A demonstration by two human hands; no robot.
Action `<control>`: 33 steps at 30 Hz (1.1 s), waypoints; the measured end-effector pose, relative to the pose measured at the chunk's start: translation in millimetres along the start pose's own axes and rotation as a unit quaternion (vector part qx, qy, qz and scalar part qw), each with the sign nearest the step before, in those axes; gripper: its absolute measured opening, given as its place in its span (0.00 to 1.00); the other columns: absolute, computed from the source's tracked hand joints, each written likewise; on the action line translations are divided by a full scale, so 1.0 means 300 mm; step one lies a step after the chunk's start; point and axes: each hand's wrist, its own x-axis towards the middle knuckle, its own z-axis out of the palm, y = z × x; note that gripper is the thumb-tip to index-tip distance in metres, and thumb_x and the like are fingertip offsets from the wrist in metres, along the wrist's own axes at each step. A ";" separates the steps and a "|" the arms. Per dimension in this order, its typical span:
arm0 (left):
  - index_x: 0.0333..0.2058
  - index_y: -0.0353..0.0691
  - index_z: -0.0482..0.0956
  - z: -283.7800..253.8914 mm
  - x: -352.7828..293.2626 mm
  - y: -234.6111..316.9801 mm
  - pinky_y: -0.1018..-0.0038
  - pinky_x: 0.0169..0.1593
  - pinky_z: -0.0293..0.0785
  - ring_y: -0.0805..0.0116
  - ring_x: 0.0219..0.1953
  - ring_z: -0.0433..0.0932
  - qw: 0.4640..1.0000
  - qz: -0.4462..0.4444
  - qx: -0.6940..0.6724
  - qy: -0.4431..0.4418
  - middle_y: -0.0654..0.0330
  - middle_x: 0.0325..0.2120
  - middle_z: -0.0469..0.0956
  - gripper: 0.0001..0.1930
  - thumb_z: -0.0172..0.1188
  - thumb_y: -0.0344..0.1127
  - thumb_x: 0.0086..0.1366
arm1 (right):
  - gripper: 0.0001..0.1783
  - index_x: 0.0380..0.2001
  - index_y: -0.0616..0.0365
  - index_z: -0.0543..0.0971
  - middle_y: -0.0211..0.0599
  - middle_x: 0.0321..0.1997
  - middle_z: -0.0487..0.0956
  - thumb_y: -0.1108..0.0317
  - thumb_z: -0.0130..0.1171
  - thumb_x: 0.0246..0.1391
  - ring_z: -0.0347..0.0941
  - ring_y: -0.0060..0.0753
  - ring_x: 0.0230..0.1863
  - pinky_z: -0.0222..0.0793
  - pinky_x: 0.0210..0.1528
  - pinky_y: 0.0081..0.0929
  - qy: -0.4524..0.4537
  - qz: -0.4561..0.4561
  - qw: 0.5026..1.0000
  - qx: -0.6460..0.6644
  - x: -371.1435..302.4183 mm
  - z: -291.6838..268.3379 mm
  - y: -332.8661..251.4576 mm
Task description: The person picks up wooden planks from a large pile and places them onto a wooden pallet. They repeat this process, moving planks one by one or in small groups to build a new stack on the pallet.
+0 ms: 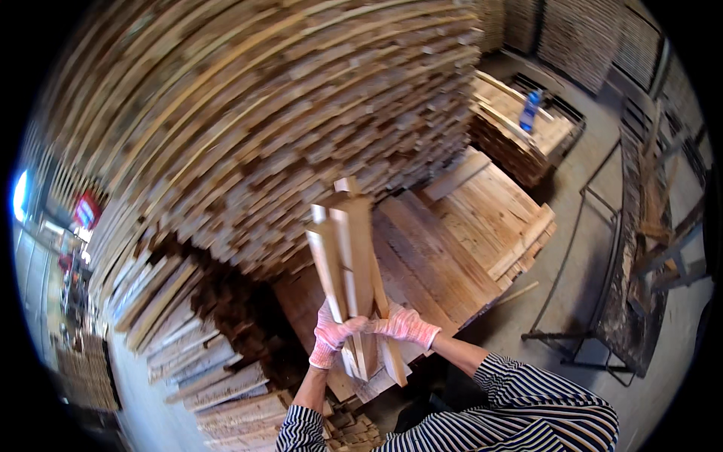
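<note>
Both my hands wear pink-and-white knit gloves. They grip a bundle of several wooden boards (358,260) that stands tilted in front of me, with the board ends pointing up and away. My left hand (333,331) is closed round the bundle's left side, low down. On the right side my right hand (403,325) is wrapped round it, and the fingers of the two hands meet at the front. Behind and below the bundle lies a low platform of flat planks (444,256).
A tall stack of boards (301,113) rises just beyond the platform. Loose boards (218,361) lie in a pile at the left. A smaller wood stack (512,128) carries a blue bottle (530,110) at the back right. A metal-framed bench (629,301) stands at the right.
</note>
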 end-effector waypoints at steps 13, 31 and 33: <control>0.58 0.39 0.74 0.560 0.481 -0.635 0.57 0.62 0.74 0.58 0.54 0.77 0.910 -0.266 -0.314 0.045 0.56 0.52 0.78 0.34 0.70 0.53 0.58 | 0.40 0.70 0.41 0.65 0.60 0.55 0.76 0.39 0.59 0.58 0.73 0.63 0.58 0.71 0.57 0.52 0.267 0.126 0.891 -0.346 0.153 -0.996 0.414; 0.61 0.37 0.71 0.869 0.763 -0.609 0.51 0.64 0.71 0.49 0.55 0.78 0.884 -0.332 -0.329 0.015 0.51 0.54 0.78 0.31 0.60 0.53 0.68 | 0.49 0.71 0.51 0.62 0.55 0.54 0.75 0.36 0.61 0.54 0.72 0.60 0.57 0.73 0.54 0.49 0.172 0.094 0.934 -0.298 0.188 -1.173 0.428; 0.61 0.36 0.71 0.888 0.772 -0.635 0.50 0.63 0.71 0.48 0.54 0.79 0.890 -0.326 -0.319 0.002 0.49 0.54 0.78 0.32 0.59 0.53 0.68 | 0.45 0.70 0.51 0.64 0.55 0.62 0.72 0.39 0.61 0.55 0.71 0.56 0.61 0.71 0.58 0.48 0.149 0.173 0.920 -0.318 0.231 -1.285 0.460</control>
